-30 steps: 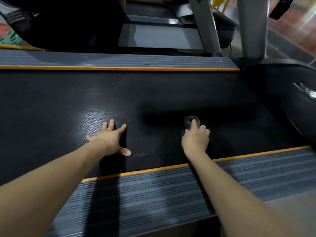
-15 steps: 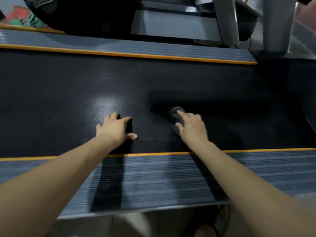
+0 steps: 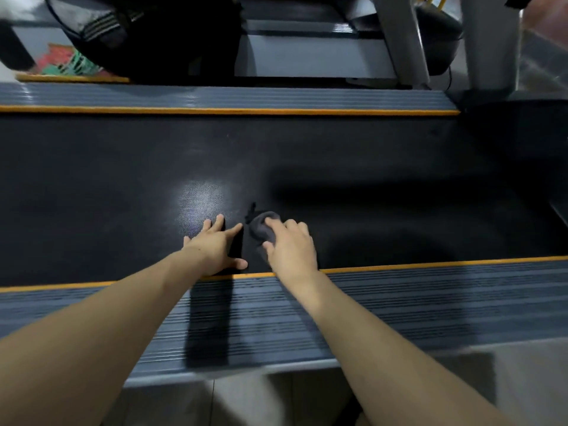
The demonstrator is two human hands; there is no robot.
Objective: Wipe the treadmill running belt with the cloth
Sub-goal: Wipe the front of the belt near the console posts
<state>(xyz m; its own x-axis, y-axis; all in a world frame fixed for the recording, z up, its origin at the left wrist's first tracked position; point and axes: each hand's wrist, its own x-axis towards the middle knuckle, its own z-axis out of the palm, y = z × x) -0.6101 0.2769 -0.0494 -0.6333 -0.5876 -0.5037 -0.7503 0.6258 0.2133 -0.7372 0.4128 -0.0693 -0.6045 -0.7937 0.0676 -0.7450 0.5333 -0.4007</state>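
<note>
The right hand [image 3: 292, 250], gripping the dark cloth [image 3: 261, 227], has swept left beside the flat, empty left hand [image 3: 216, 245]; the running belt [image 3: 384, 167] wiping continues.

right hand [image 3: 292, 250] and cloth [image 3: 261, 227] slid leftward, nearing left hand [image 3: 215, 245]

belt [image 3: 338, 155] looks like matt black rubber with a fine pebbly grain, shiny patch around 10 o'clock of the hands. cloth [image 3: 261, 229] is dark, soft, bunched fabric. side rails [image 3: 430, 302] are ribbed grey, orange-edged. uprights [image 3: 402, 35] smooth grey metal.
</note>
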